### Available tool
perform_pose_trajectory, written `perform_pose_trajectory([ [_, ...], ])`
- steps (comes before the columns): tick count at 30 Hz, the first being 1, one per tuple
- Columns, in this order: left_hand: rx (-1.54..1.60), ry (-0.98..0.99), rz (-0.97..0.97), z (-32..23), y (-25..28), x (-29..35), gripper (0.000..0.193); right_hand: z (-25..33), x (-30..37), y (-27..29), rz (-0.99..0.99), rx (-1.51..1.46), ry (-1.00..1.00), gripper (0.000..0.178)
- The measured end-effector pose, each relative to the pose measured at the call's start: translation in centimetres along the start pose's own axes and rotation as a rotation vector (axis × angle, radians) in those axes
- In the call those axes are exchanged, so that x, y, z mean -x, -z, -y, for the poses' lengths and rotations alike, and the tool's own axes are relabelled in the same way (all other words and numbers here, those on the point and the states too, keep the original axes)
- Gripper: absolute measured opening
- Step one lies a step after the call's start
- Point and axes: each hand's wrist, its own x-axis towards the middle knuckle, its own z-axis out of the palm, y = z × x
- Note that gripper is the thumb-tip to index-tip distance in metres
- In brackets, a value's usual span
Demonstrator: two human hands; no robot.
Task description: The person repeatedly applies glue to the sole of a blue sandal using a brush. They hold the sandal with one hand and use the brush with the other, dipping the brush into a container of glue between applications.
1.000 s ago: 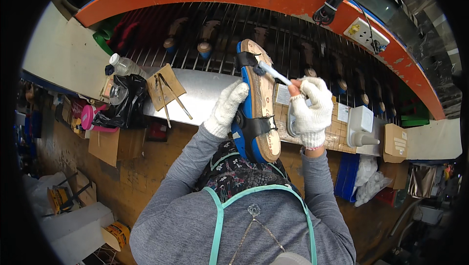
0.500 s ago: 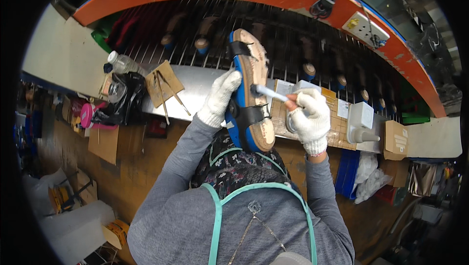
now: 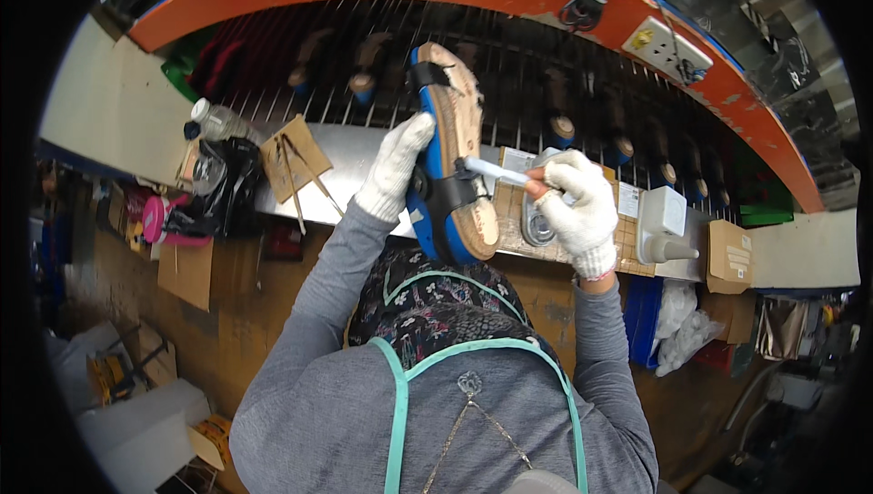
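Gloved left hand grips the left side of the sandal, held up at the bench; gloved right hand grasps a white-handled brush, dark tip at the near strap.

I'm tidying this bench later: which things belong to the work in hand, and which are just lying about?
In use:
- sandal, in the left hand
- white-handled brush, in the right hand

Probably just lying about:
- clear bottle
- black plastic bag
- cardboard box
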Motion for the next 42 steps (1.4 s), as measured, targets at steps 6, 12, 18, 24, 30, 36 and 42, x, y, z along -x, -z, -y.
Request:
perform_pose_trajectory([
  [6, 0.055, 0.079, -0.027, -0.7, -0.7, 0.2, 0.057, -0.2, 0.2, 0.0, 0.021, 0.092, -0.011, 0.014],
  [12, 0.061, 0.104, -0.022, 0.1, 0.0, -0.1, 0.059, -0.9, 1.6, -0.3, 0.007, 0.131, 0.018, 0.015],
  [18, 0.068, 0.126, -0.013, 0.1, 0.2, -0.1, 0.061, -1.1, 1.7, 0.2, 0.052, 0.108, 0.048, 0.015],
  [24, 0.097, 0.177, -0.023, 0.0, -0.1, -0.2, 0.061, -0.8, 1.2, -0.5, 0.024, 0.085, 0.018, 0.012],
  [30, 0.194, 0.226, 0.087, -0.4, -0.6, 1.0, 0.059, -1.9, 0.4, -1.0, 0.006, -0.269, -0.144, 0.009],
  [36, 0.203, 0.184, -0.059, 0.1, -0.4, 2.6, 0.058, -1.7, 3.5, -2.3, 0.119, -0.382, -0.333, 0.011],
  [42, -0.102, 0.191, -0.217, 0.2, 1.9, 3.7, 0.062, -0.1, 6.9, -0.1, 0.164, -0.297, -0.359, 0.018],
])
